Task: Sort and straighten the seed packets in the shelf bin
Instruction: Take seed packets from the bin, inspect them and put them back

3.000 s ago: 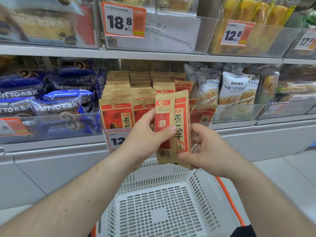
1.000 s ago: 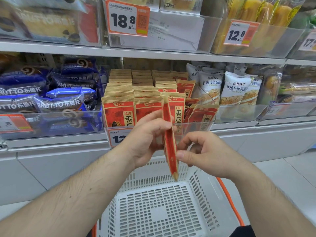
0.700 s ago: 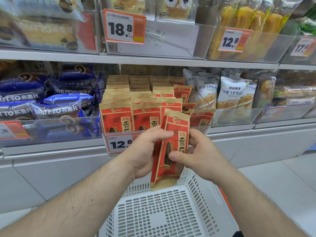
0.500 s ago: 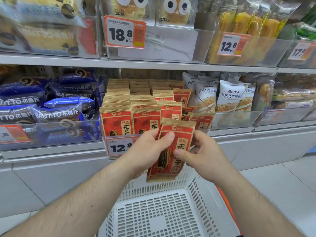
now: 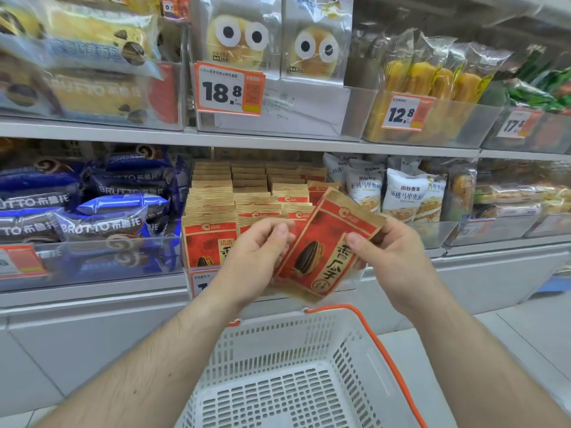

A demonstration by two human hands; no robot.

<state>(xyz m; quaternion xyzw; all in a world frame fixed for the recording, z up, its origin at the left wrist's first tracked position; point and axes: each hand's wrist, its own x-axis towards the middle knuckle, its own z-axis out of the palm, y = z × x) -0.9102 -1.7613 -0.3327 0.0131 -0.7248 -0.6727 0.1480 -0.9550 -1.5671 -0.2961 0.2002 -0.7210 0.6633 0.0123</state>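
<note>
Since the frame half a second earlier, the held seed packet [image 5: 321,247] has risen and tilted, its top edge now leaning to the right, and the camera has pitched upward so that more of the upper shelf is visible. Head view: the right hand [image 5: 394,257] pinches the packet near its upper right corner, thumb on the printed front and the other fingers behind it. The left hand [image 5: 258,262] has its fingers curled at the packet's left edge; they touch the edge, but whether they grip it cannot be told. The packet is held front-facing, in the air just before the shelf bin [image 5: 197,273], probably so that its orientation can be checked against the stock before insertion. The bin sits on the middle shelf and holds several rows of matching seed packets [image 5: 213,211], upright and facing forward on the left; the right side of the bin is partly hidden by the held packet. A price tag [image 5: 202,284] is fixed to the bin front, partly covered by the left wrist. A white basket [image 5: 309,366] with an orange handle stands below the hands. Blue snack bags [image 5: 117,205] fill the bin to the left, white pouches [image 5: 404,193] the bin to the right.
</note>
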